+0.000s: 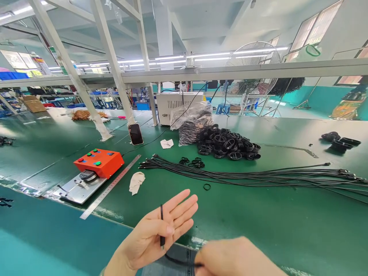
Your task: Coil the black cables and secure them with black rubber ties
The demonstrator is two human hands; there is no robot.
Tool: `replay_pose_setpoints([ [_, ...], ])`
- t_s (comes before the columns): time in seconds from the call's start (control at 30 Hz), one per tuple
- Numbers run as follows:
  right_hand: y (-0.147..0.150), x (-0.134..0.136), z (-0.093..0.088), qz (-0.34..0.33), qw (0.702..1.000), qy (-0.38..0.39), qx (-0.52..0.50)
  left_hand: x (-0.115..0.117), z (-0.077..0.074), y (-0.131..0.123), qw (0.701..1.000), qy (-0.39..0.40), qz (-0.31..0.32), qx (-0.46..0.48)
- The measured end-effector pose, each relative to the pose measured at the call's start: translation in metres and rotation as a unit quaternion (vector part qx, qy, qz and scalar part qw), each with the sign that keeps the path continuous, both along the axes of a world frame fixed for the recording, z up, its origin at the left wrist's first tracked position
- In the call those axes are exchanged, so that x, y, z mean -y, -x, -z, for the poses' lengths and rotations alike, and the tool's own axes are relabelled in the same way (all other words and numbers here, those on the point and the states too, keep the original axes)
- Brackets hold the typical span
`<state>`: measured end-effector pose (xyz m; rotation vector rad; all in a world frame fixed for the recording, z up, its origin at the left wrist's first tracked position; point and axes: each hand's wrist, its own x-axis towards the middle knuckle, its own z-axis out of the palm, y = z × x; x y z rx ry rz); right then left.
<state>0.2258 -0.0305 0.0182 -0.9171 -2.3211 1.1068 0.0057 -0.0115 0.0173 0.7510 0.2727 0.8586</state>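
Black cable (pixel 162 226) stands nearly upright across the left hand (pixel 152 234), pressed to the palm by the folded thumb while the four fingers fan out straight, so only the thumb is clamping. A short dark tip shows below the thumb, too small to make out. The right hand (pixel 235 258) is blurred and cut off by the bottom edge of the view. It is closed on a thin black strand (pixel 181 263) that sags toward the left hand, and its fingers hide the exact grip. Whether the strand and the upright cable are one piece is hidden behind the hands.

Both hands are just in front of the edge of a green workbench mat (pixel 218 226). On the mat, a single black ring (pixel 207 187) lies beyond the fingertips, apart from a long bundle of black cables (pixel 258 176) that runs off the right side of the view. Behind the bundle sits a heap of black rings (pixel 227 145), beside a clear plastic bag (pixel 192 126) stuffed with dark items whose shape is hard to make out. To the left are an orange box with coloured buttons (pixel 99 163), a steel ruler (pixel 110 186), a crumpled cloth (pixel 136 182) and a phone (pixel 135 134).
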Motion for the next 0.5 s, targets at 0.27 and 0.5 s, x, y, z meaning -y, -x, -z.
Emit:
replay_pose_setpoints([
  [0.27,0.009,-0.026,-0.066,0.022,0.993,-0.113,-0.014,0.004,0.001,-0.002,0.996,0.005,0.085,-0.007],
  [0.5,0.024,-0.060,-0.050,0.019,0.997,0.003,-0.078,0.005,-0.009,-0.013,0.987,-0.004,0.128,-0.101],
])
